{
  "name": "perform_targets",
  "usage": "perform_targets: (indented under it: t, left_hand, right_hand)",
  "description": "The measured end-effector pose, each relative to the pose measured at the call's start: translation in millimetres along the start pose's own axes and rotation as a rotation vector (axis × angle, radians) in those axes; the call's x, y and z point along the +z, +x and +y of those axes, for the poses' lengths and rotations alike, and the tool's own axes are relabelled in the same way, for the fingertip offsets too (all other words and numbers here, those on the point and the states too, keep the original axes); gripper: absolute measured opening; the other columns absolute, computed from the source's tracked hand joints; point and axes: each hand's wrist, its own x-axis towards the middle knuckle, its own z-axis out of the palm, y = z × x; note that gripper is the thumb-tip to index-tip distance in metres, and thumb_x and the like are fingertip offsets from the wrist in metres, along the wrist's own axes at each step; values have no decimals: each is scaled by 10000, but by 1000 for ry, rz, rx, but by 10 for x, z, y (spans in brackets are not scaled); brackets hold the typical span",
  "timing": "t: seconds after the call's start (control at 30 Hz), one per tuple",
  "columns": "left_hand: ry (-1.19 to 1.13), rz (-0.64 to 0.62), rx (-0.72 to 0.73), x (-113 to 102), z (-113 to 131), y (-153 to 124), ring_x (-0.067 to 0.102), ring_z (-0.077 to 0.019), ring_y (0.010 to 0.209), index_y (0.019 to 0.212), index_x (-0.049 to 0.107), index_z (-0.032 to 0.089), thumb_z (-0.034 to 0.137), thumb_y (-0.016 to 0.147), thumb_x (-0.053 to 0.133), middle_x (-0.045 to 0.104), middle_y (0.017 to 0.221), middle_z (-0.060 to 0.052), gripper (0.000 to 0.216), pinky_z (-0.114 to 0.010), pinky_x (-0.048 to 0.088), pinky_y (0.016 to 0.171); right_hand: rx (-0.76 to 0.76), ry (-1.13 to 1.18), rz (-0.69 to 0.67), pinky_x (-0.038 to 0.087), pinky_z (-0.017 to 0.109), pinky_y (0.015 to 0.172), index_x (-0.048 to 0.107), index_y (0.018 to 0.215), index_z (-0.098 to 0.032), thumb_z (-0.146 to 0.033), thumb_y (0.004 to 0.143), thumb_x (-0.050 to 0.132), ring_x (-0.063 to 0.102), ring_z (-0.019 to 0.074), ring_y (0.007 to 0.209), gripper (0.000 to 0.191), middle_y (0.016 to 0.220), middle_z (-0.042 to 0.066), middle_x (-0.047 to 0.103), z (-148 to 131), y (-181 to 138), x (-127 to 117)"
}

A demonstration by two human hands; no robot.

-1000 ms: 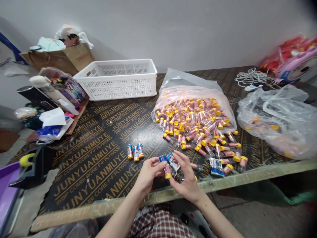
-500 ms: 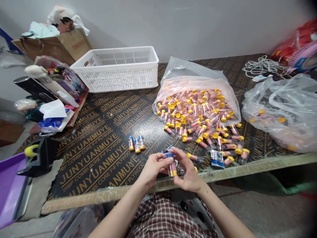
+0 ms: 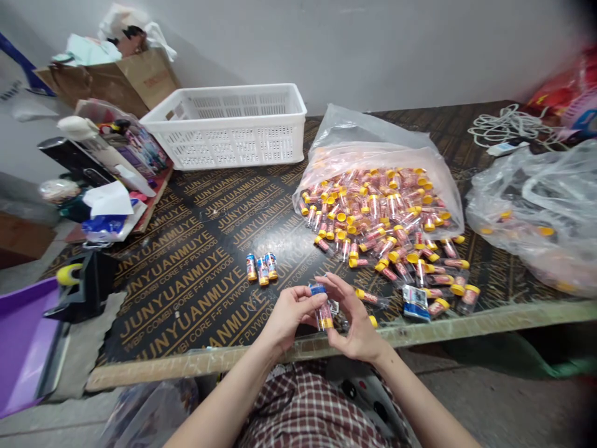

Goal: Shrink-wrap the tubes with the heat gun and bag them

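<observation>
Both hands meet over the table's front edge around one small clear tube (image 3: 323,311) with a yellow cap at its bottom and a blue label at its top. My left hand (image 3: 288,316) pinches the tube from the left. My right hand (image 3: 354,317) closes on it from the right, fingers curled over the label. Three finished tubes (image 3: 261,268) with blue labels lie side by side just left of the hands. A heap of yellow-capped tubes (image 3: 377,224) spills from an open clear bag (image 3: 354,140) to the right. A small stack of blue labels (image 3: 416,302) lies near the front edge.
A white slotted basket (image 3: 231,127) stands at the back of the black plywood table (image 3: 186,274). A second clear bag (image 3: 536,211) lies at the right, a coiled white cord (image 3: 504,124) behind it. Clutter, a cardboard box (image 3: 116,81) and a tape dispenser (image 3: 81,286) sit at the left.
The hands turned the tube upright and wrapped the blue label round its top. The camera view dipped and shifted slightly, so the table items sit higher in frame.
</observation>
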Motion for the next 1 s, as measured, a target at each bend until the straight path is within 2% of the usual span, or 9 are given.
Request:
perform_targets:
  t: [0.07,0.17,0.23,0.3,0.37,0.47,0.63,0.87,1.0]
  left_hand:
    - [83,96,76,-177,117,36,568,-103,526,753,614,115,427,559,775,647,653,-33,401,-220,442,522]
    - [362,422,290,-664,370,110,576,-128,530,795,606,133,437,564,759,638,608,-18,411,-233,435,523]
    - [614,653,369,-1045,524,167,557,-128,505,870,606,151,432,568,754,600,549,20,438,-235,419,524]
    - [831,752,361,-1363,615,237,537,-126,482,928,600,170,415,568,755,558,499,52,462,-233,400,527]
    - [958,733,329,-1561,633,316,532,-129,477,947,596,178,400,581,748,539,480,61,453,-232,385,530]
    - [1016,664,319,-1657,574,424,527,-125,475,925,596,177,400,610,728,540,483,58,407,-226,366,527]
    - [1031,638,329,-1658,498,504,519,-124,480,912,597,176,467,629,701,541,497,51,419,-221,336,517]
    - [1070,653,342,-1689,485,497,528,-133,518,904,611,180,485,700,626,540,527,36,367,-226,337,533]
    - [1038,647,356,-1691,497,454,535,-141,523,912,625,182,480,722,601,551,531,26,354,-231,353,536]
  right_hand:
    - [26,15,-43,349,429,1041,148,1436,-271,-172,711,605,387,248,1276,863,1455,101,296,1,135,18]
    - [134,10,-46,333,430,1044,134,1446,-280,-332,809,578,342,232,1308,778,1489,91,243,77,426,124]
    - [224,-38,-72,311,450,1047,247,1423,-259,-388,874,477,315,232,1326,609,1472,103,289,161,628,251]
    - [246,-140,-145,295,476,1043,380,1363,-226,-382,887,446,294,254,1335,506,1436,131,348,240,794,399]
    - [197,-290,-198,306,482,1020,449,1311,-202,-338,836,535,315,281,1314,501,1388,157,394,285,910,534]
    - [111,-536,-173,380,422,916,531,1179,-169,-289,725,657,463,275,1126,486,1183,143,517,273,1004,668]
    - [-48,-890,-192,356,357,758,577,861,-179,-243,739,603,488,234,855,140,887,75,558,178,1024,779]
    - [-165,-1022,-239,294,377,734,591,773,-161,-155,753,531,500,226,768,63,747,73,603,306,987,977]
    - [-140,-1034,-243,282,379,727,605,779,-153,-144,786,494,514,223,755,112,753,85,626,347,1053,1054]
